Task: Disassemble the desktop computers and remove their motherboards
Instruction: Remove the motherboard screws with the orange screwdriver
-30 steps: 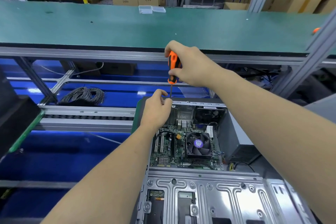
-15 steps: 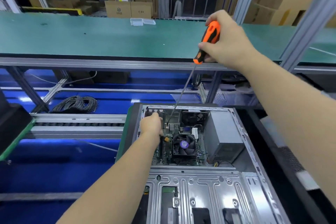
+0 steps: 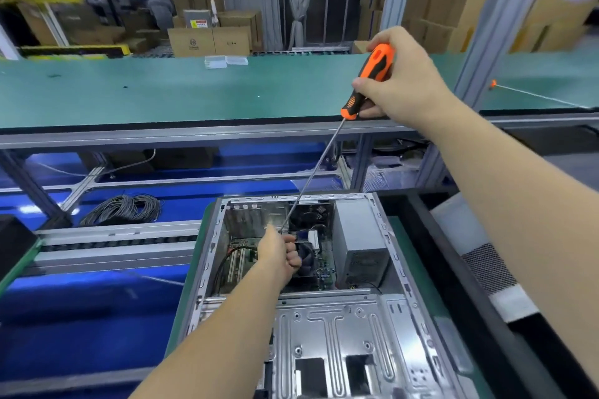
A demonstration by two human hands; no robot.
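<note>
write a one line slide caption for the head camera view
Right hand angles a long orange-handled screwdriver into an open desktop case while the left hand steadies its tip.

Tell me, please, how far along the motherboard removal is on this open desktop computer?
Done: the side panel is off, so the case lies open. In hand: the right hand grips the orange screwdriver, its long shaft angled down into the case, while the left hand curls round something near its tip; what it holds is unclear. Left: the motherboard, the fan and the power supply are all still inside.
</note>
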